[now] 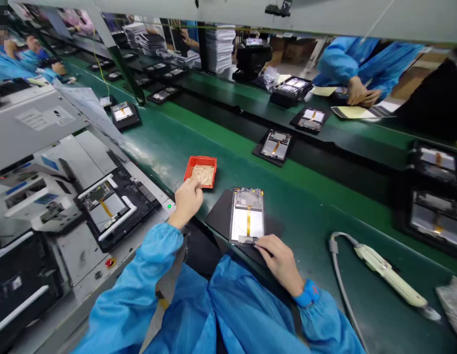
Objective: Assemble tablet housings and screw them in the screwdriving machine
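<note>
An opened tablet [238, 223] lies on a black board [218, 215] in front of me. Its white battery, an orange ribbon cable and a circuit board at the top are exposed. My right hand [282, 259] is at the tablet's lower right corner, thumb and forefinger closed together on its edge. To the left, my left hand [187, 199] reaches to the near rim of a small red tray [186, 170]. That tray holds a heap of small beige pieces. The left fingers are pinched together; whatever is between their tips is too small to make out.
A pale corded electric screwdriver [388, 273] lies to the right. More opened tablets [275, 145] sit on the dark conveyor strip beyond. At left stands a machine holding a tablet in a black fixture [130, 189]. Across the line, a co-worker's hands [361, 93] work over papers.
</note>
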Tool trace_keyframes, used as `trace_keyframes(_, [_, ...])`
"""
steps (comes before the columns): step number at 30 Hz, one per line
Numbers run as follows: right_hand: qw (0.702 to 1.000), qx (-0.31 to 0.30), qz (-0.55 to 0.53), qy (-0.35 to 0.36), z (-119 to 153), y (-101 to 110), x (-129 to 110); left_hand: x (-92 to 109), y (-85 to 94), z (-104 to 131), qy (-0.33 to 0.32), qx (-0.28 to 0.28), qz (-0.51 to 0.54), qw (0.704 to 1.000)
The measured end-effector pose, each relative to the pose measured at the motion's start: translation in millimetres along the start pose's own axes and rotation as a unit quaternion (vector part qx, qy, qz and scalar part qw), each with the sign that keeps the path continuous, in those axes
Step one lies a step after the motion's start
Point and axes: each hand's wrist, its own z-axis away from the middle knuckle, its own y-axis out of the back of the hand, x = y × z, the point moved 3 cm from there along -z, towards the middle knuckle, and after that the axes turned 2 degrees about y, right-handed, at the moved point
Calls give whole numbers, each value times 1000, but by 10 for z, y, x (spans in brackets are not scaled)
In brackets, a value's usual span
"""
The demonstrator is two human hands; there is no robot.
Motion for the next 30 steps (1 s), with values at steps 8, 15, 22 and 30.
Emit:
trace_keyframes(8, [997, -6, 43, 62, 59, -170, 28, 285, 114, 966, -85, 23, 194, 977])
trace_keyframes(15, [990, -41, 112, 78, 125, -239, 57, 658, -289, 1611, -305, -155, 108, 933])
trace_keyframes(22, [973, -54, 210, 73, 177, -168, -16, 732, -460, 1786, -354, -166, -28, 920])
trace_keyframes(30, [952, -95, 288, 44, 338, -181, -7, 710, -512, 1815, -367, -137, -33, 919])
